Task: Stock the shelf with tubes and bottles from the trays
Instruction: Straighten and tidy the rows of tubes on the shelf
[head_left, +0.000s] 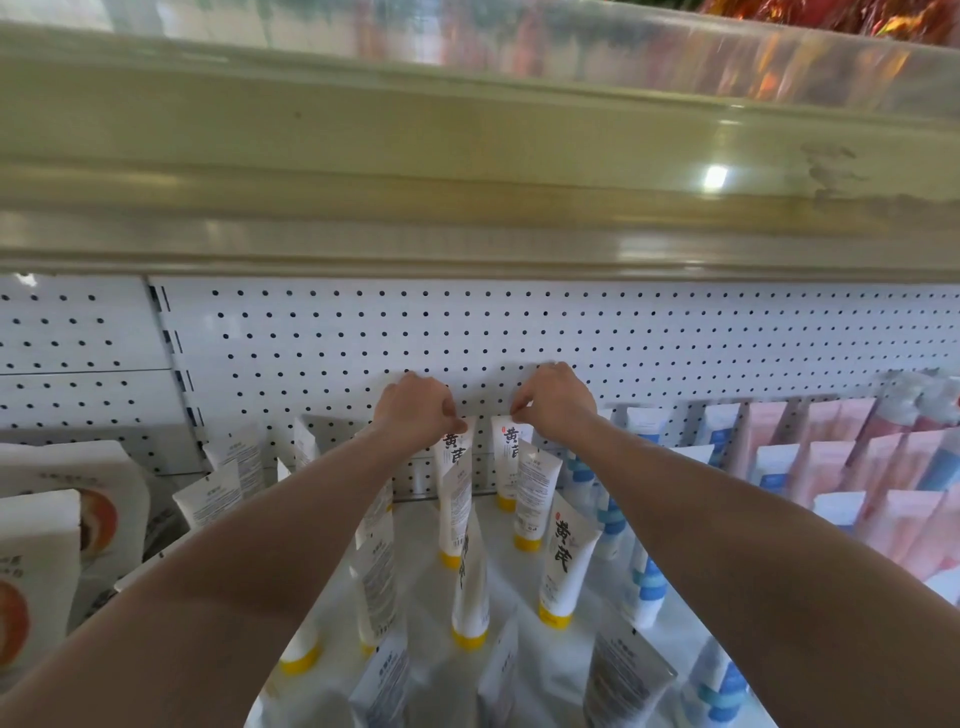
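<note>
From the head camera, both arms reach far back over the shelf to the white wall with holes. The left hand has its fingers curled and pinches the flat top end of a white tube with a yellow cap. The right hand pinches the top of another white tube just beside it. Both tubes stand on their caps at the very back of the shelf, close to the wall. More yellow-cap tubes stand in rows in front, some leaning. Blue striped tubes and pink tubes stand to the right. No tray shows here. I think the person is setting these two tubes in the back row. Next, each hand should let go gently so the tubes stay standing, then fetch more.
</note>
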